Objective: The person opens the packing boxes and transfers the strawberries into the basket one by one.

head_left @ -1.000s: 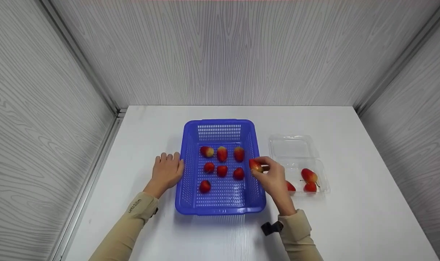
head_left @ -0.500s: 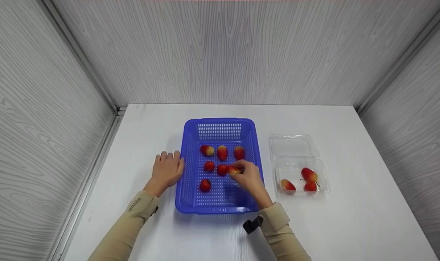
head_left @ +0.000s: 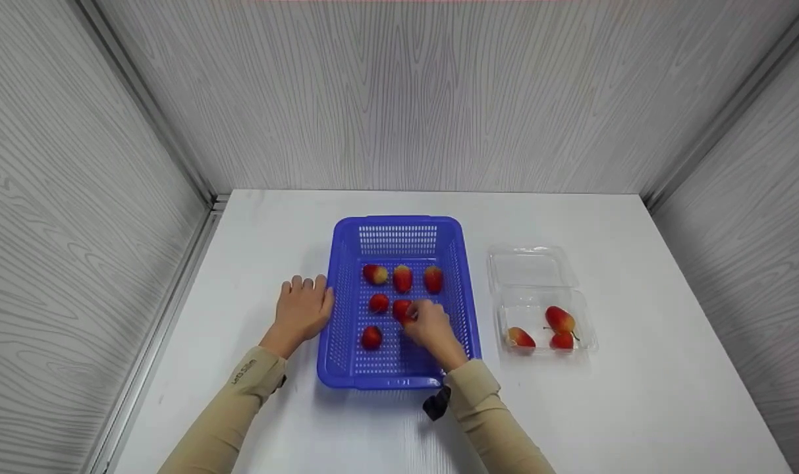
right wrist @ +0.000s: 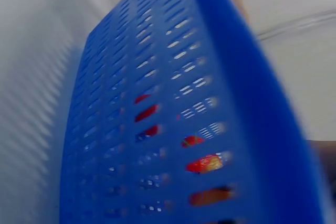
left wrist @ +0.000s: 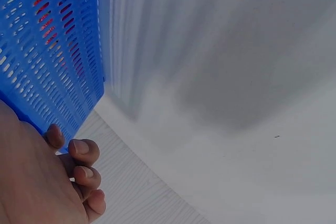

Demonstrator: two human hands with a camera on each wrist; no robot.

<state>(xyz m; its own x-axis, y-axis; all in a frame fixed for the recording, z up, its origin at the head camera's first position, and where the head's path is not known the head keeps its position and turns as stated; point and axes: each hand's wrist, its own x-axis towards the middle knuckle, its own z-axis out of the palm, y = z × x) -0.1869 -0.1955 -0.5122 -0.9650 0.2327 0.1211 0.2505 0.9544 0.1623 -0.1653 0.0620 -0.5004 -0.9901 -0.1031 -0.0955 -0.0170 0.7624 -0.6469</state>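
A blue slotted basket (head_left: 402, 383) stands on the white table, with several small fruits inside. Mango-shaped fruits (head_left: 402, 279), red with yellow ends, line its far part; rounder red fruits (head_left: 371, 338) lie nearer. My right hand (head_left: 431, 329) is down in the basket, its fingertips pinching a red-and-yellow fruit (head_left: 407, 320), mostly covered by the fingers, beside a round red one (head_left: 400, 307). My left hand (head_left: 303, 308) rests by the basket's left side, thumb touching the rim, fingers loose. In the right wrist view the basket wall (right wrist: 121, 77) hides the hand's work.
Right of the basket lies a clear plastic box (head_left: 537, 296) with its lid folded back. It holds a few fruits (head_left: 560, 319), red and yellow. Wood-patterned panels (head_left: 399, 99) enclose the table at the back and both sides.
My right hand has moved left from the basket's right rim into its middle, carrying the red-and-yellow fruit down beside the round red one. The left hand stays in place.
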